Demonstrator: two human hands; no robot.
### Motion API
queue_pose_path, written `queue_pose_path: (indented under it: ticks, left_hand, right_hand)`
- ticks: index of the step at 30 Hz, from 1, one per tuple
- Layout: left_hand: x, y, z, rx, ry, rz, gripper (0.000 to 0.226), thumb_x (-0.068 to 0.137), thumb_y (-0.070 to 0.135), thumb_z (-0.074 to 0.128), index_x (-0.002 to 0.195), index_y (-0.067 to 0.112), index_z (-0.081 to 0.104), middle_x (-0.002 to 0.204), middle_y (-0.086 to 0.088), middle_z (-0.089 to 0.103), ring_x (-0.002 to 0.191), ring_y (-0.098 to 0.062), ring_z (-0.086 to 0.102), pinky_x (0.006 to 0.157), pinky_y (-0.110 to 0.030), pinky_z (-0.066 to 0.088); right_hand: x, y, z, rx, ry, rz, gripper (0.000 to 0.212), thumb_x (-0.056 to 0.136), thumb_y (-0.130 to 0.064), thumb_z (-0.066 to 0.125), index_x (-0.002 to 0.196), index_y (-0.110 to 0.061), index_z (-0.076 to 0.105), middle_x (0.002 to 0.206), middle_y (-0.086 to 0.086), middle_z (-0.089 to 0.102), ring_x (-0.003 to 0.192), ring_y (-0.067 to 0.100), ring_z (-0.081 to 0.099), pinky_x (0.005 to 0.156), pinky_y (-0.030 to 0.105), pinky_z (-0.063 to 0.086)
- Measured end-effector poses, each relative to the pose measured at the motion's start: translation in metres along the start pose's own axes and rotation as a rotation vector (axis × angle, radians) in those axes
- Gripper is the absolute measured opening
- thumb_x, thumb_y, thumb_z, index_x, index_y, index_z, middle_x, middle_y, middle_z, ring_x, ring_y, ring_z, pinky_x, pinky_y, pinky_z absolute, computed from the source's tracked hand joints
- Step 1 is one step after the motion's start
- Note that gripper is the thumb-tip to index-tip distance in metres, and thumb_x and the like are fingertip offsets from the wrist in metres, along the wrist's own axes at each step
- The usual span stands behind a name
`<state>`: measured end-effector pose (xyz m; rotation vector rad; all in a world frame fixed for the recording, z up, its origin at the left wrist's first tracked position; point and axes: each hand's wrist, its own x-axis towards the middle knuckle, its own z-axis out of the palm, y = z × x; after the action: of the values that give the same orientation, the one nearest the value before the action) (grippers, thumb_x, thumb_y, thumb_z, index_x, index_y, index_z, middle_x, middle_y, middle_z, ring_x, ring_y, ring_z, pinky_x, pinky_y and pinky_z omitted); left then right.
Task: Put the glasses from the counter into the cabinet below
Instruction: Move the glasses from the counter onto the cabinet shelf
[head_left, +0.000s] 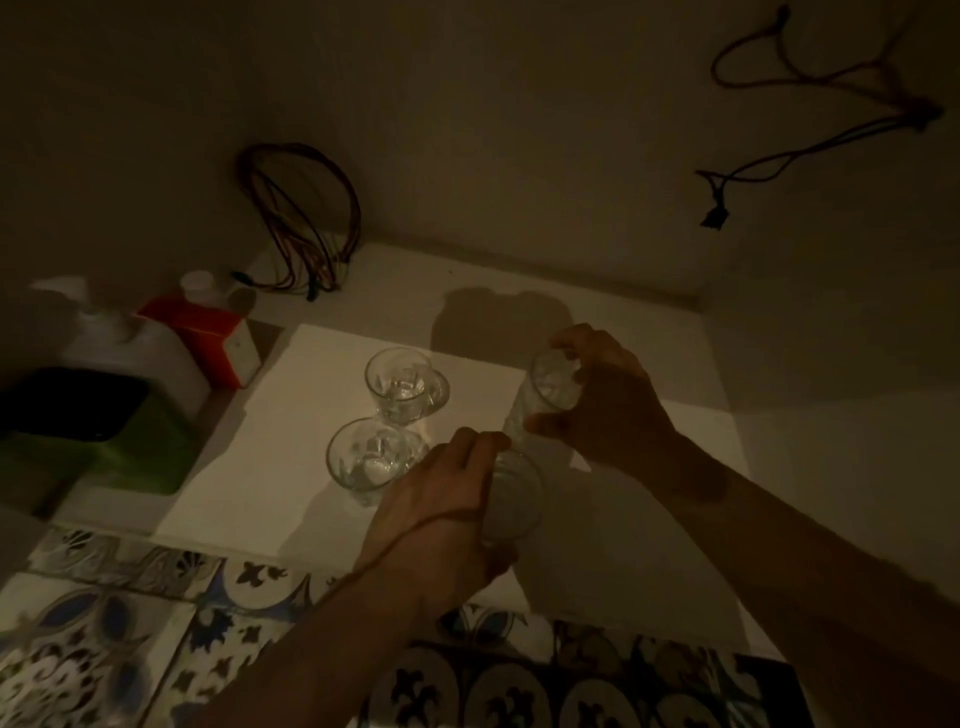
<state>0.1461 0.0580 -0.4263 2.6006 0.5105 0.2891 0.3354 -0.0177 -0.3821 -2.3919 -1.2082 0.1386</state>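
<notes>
On the white counter (291, 467), the left hand (441, 499) grips one glass (511, 499). The right hand (602, 400) grips another glass (550, 387). Two more glasses (405, 387) stand just left of them.

dim, grainy view; shadows fall away, light perhaps from behind.

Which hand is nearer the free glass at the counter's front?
Left. The left hand, gripping its own glass, sits just right of the free front glass. The right hand holds another glass farther right.
</notes>
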Motion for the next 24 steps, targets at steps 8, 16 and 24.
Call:
queue_pose_path:
  ticks: [8,16,24]
  left_hand:
    - [0.016,-0.012,0.019,-0.037,0.024,-0.008,0.101,0.065,0.048,0.084,0.146,0.028,0.028,0.134,0.007,0.045,0.114,-0.016,0.049,0.09,-0.028,0.046]
    - [0.023,-0.018,0.023,-0.043,0.073,0.016,0.101,0.066,0.043,0.081,0.149,0.03,0.025,0.135,0.007,0.044,0.113,-0.016,0.048,0.087,-0.03,0.048]
    - [0.024,-0.025,0.033,-0.083,0.067,0.033,0.104,0.066,0.041,0.082,0.152,0.033,0.023,0.143,0.006,0.042,0.12,-0.017,0.048,0.093,-0.027,0.043]
  right_hand:
    - [0.045,-0.005,0.028,0.062,-0.064,0.101,0.096,0.054,-0.035,0.098,0.137,-0.025,0.051,0.139,0.001,0.054,0.123,0.024,0.055,0.1,0.042,0.05]
    - [0.053,-0.008,0.038,0.043,-0.115,0.068,0.096,0.055,-0.033,0.098,0.138,-0.024,0.051,0.139,0.002,0.054,0.123,0.024,0.055,0.1,0.042,0.05]
    - [0.063,-0.014,0.048,0.058,-0.161,0.047,0.097,0.054,-0.032,0.099,0.139,-0.024,0.052,0.138,0.0,0.055,0.12,0.023,0.056,0.096,0.036,0.051]
